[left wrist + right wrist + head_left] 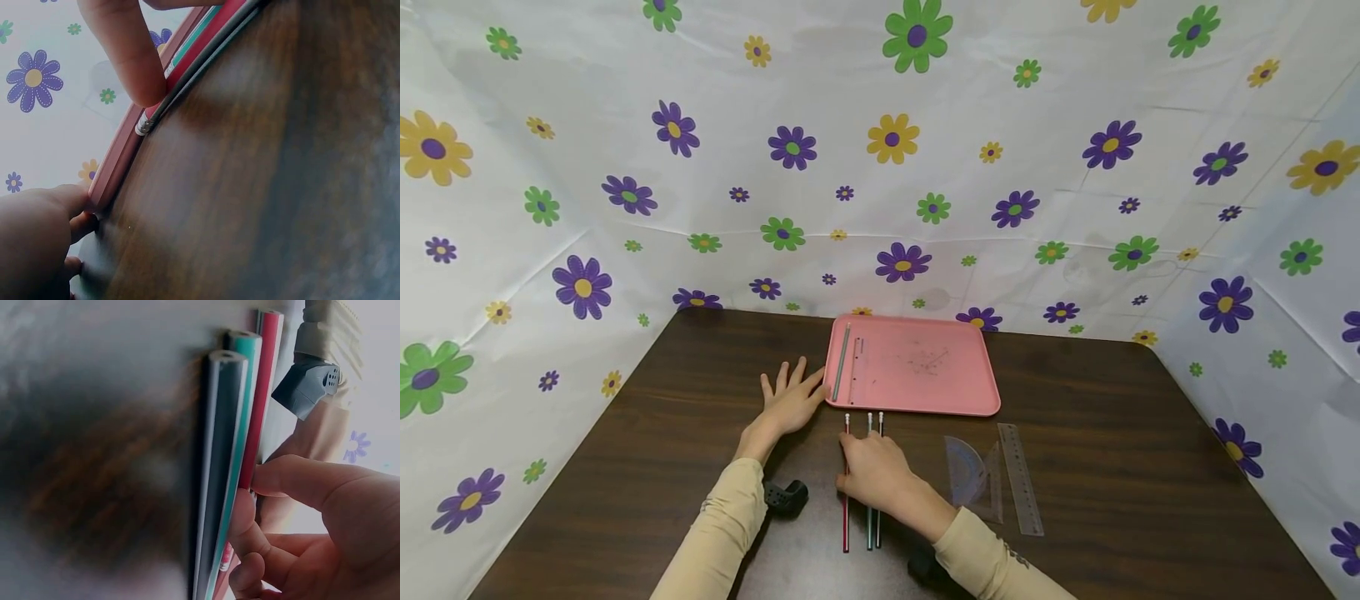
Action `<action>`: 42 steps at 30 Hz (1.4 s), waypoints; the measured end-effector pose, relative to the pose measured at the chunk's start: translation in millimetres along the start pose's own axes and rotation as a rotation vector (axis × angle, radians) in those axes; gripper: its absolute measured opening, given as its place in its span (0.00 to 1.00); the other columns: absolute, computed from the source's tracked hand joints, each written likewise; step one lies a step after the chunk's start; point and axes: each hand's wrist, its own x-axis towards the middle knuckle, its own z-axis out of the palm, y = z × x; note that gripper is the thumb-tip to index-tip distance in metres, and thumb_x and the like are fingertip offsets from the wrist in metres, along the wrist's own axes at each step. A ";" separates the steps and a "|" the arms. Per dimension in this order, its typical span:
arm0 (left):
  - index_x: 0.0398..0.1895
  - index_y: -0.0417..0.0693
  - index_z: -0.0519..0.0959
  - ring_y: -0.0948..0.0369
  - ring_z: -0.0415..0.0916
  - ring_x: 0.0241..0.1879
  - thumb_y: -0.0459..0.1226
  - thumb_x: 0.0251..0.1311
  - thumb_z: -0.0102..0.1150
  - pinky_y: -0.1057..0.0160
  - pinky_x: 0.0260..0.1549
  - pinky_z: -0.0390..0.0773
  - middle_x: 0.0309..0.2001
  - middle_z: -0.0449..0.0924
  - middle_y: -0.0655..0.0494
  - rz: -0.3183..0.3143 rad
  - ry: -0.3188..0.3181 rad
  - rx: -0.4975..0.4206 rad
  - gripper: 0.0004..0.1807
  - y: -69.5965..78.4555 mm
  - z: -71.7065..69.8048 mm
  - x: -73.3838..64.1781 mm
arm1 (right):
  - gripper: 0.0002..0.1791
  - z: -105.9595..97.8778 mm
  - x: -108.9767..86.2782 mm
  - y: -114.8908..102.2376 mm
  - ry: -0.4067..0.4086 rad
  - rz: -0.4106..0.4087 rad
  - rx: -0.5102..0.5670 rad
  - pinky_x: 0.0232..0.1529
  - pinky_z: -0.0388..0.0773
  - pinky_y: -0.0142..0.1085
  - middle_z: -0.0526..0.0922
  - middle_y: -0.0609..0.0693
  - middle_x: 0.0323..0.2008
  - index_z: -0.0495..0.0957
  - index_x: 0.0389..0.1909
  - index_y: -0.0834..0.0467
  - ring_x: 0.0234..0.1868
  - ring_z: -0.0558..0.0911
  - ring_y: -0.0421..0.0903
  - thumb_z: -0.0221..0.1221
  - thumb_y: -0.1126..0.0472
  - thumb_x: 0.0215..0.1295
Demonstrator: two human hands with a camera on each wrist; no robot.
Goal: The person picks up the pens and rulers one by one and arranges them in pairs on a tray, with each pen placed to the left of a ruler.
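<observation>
Three pencils lie side by side on the table, their white eraser ends toward the tray. My right hand (880, 473) pinches the leftmost, a red pencil (265, 381), between thumb and fingers. Beside it are a green pencil (246, 394) and a dark pencil (226, 412), both partly under the hand in the head view. With fingers spread, my left hand (792, 407) touches the front left corner of a pink tray (940, 379). Inside the tray, along its left side, lie another green pencil (841, 363) and a narrow clear strip with dark marks (854, 375).
Right of my right hand lie a clear protractor (961, 462), a clear set square (995, 487) and a clear ruler (1021, 482). A black wrist device (786, 498) sits by my left wrist. A flowered cloth (820, 192) hangs behind the dark wooden table (1112, 467).
</observation>
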 end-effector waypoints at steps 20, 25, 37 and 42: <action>0.78 0.53 0.58 0.37 0.25 0.78 0.54 0.77 0.36 0.30 0.67 0.17 0.80 0.37 0.40 -0.001 -0.009 -0.012 0.32 0.0 -0.3 -1.5 | 0.35 0.5 -1.7 -0.8 -0.031 0.036 0.166 0.22 0.73 0.35 0.82 0.47 0.25 0.75 0.63 0.63 0.20 0.71 0.39 0.66 0.60 0.50; 0.78 0.54 0.58 0.37 0.25 0.78 0.54 0.77 0.36 0.30 0.67 0.17 0.80 0.37 0.40 0.000 -0.012 -0.013 0.32 0.1 -0.4 -2.2 | 0.36 -0.1 -2.9 -0.4 -0.061 0.044 0.249 0.14 0.65 0.30 0.70 0.40 0.14 0.72 0.65 0.63 0.13 0.65 0.36 0.64 0.62 0.52; 0.78 0.52 0.58 0.36 0.25 0.78 0.53 0.77 0.36 0.30 0.67 0.17 0.80 0.38 0.39 0.022 0.008 -0.016 0.31 -3.8 2.6 1.4 | 0.36 -6.6 -2.0 3.2 -0.082 0.076 0.468 0.10 0.72 0.29 0.75 0.41 0.10 0.68 0.69 0.64 0.06 0.74 0.33 0.61 0.65 0.55; 0.78 0.53 0.57 0.37 0.24 0.78 0.55 0.77 0.35 0.30 0.66 0.14 0.80 0.36 0.39 0.033 0.002 -0.028 0.32 -8.1 5.1 4.4 | 0.37 -11.2 -1.6 7.9 -0.059 0.073 0.484 0.10 0.70 0.29 0.75 0.41 0.12 0.65 0.70 0.64 0.07 0.76 0.35 0.60 0.66 0.57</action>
